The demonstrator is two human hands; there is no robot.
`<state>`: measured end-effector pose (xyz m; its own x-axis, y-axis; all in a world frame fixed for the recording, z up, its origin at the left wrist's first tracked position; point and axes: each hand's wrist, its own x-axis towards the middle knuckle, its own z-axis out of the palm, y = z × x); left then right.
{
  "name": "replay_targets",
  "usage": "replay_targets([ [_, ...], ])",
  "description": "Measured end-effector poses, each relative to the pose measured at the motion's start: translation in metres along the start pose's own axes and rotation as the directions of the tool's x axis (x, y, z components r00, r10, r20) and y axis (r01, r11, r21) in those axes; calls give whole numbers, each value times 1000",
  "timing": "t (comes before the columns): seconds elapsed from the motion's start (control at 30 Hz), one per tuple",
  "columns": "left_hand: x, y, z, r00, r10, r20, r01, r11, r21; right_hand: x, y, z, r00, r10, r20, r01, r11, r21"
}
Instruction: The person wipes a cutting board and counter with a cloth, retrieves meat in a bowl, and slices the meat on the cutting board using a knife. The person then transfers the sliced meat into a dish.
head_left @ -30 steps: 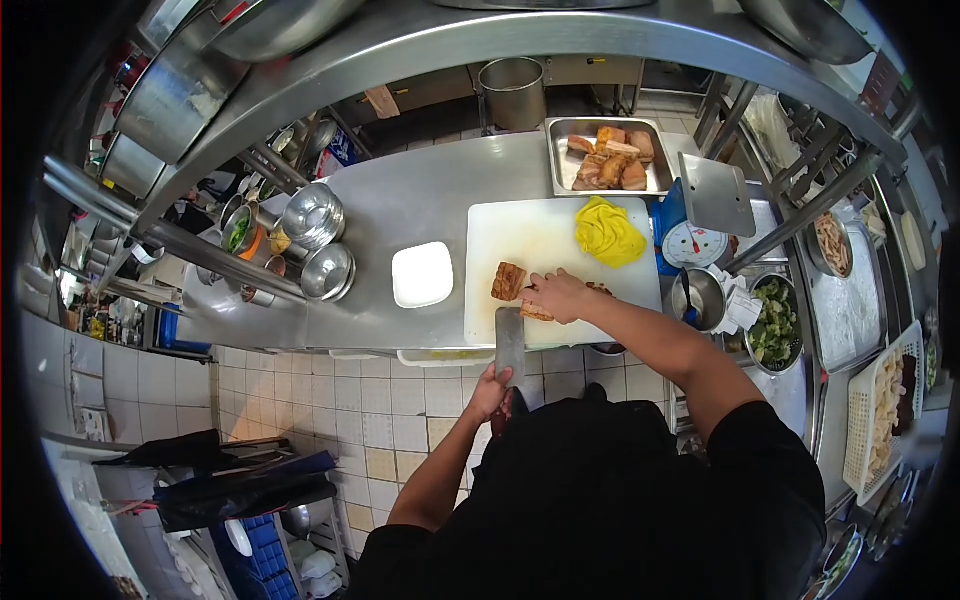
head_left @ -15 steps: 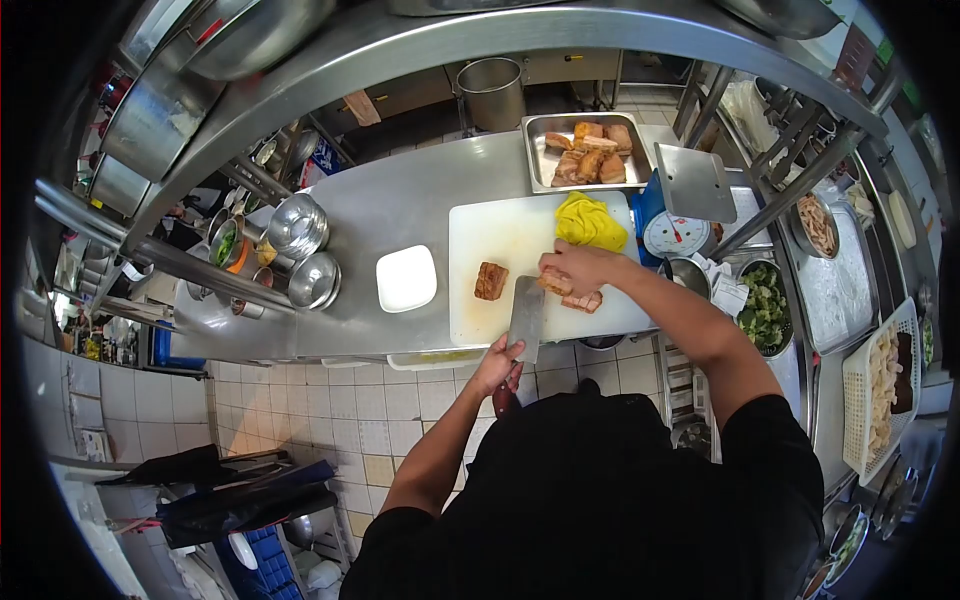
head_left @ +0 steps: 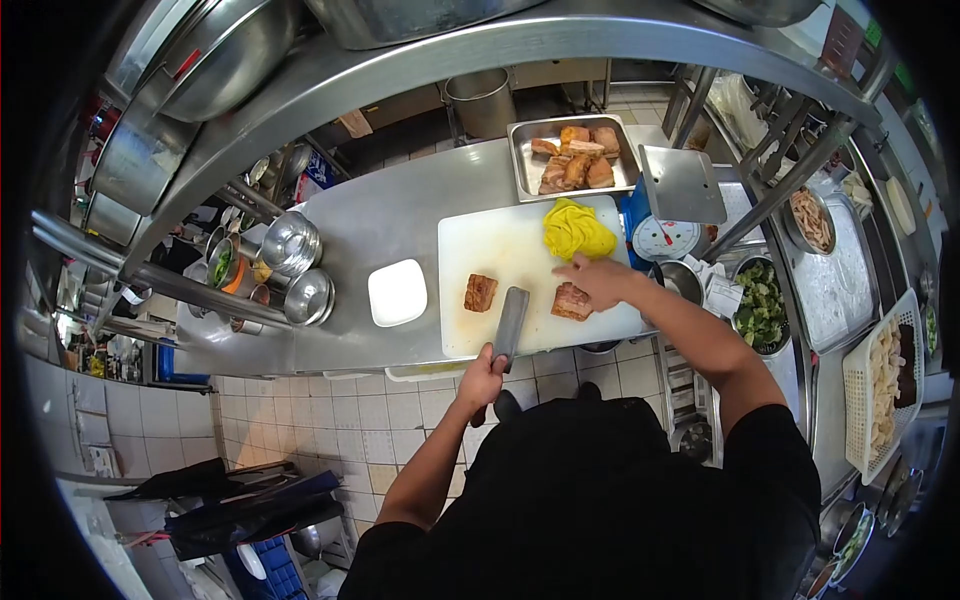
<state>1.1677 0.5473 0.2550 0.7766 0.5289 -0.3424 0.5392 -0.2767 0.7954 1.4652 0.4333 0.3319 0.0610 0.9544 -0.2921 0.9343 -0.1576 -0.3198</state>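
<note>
My left hand (head_left: 482, 380) grips the handle of a cleaver (head_left: 512, 327) at the board's front edge, its blade tilted and slanting up over the board. My right hand (head_left: 598, 281) is above a piece of cooked pork belly (head_left: 571, 302), fingers apart and pointing left; whether it touches the meat is unclear. Another browned pork belly piece (head_left: 481, 293) lies left of the cleaver on the white cutting board (head_left: 462, 238). Behind my right hand sits a crumpled yellow cloth (head_left: 578, 229).
A metal tray (head_left: 527, 183) of pork belly pieces stands behind the board. Beside it is a blue scale (head_left: 668, 238). A white square dish (head_left: 398, 293) lies left of the board, and metal bowls (head_left: 311, 296) stand farther left. An overhead shelf (head_left: 450, 47) spans the counter.
My right hand has let go of the meat, and its fingers have spread. The pork pieces under it now sit together. The cleaver has moved slightly left and turned more edge-on.
</note>
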Motion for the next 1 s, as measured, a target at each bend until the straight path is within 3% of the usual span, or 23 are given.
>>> replay_targets([
  [0.03,-2,1,-2,971,192,-144,-147,950,275,5,5,-3,1000,-5,-1,5,1000,-2],
  [0.07,-9,20,-9,970,190,-149,-144,951,275,12,14,-3,987,129,-97,-132,991,-31],
  [0.1,-15,42,-16,986,86,-143,-36,947,320,18,22,-3,947,255,-196,-269,962,-48],
  [0.13,-19,56,-19,990,-20,-143,71,929,364,21,29,1,948,250,-198,-265,963,-50],
  [0.2,-17,57,-15,989,-47,-137,98,911,401,33,39,11,888,458,-33,-457,875,-162],
  [0.27,-12,51,-11,986,-127,-106,162,861,482,53,33,9,886,462,-38,-463,874,-149],
  [0.33,-1,18,-2,987,-158,-24,150,861,485,73,3,11,836,499,-229,-510,860,14],
  [0.4,-6,14,-5,989,-147,-20,140,882,451,82,-43,-2,848,472,-242,-417,875,246],
  [0.47,-11,4,-8,991,-132,-8,123,899,420,98,-77,4,867,433,-246,-331,870,365],
  [0.57,-22,-22,-21,1000,13,0,-12,940,342,124,-108,31,843,473,-256,-317,822,474],
  [0.73,-59,-45,-59,994,-70,83,48,969,243,121,-102,55,837,530,-135,-384,745,545],
  [0.8,-71,-52,-65,999,-46,23,40,981,191,103,-101,57,832,518,-201,-374,790,487],
  [0.87,-77,-57,-69,987,-151,-61,156,983,98,94,-109,54,819,536,-204,-377,771,513],
  [0.93,-73,-54,-71,992,-94,-89,103,989,107,93,-120,47,785,593,-177,-458,749,478],
  [1.0,-61,-39,-77,989,-42,-142,74,971,229,104,-135,48,740,662,-116,-547,693,469],
])
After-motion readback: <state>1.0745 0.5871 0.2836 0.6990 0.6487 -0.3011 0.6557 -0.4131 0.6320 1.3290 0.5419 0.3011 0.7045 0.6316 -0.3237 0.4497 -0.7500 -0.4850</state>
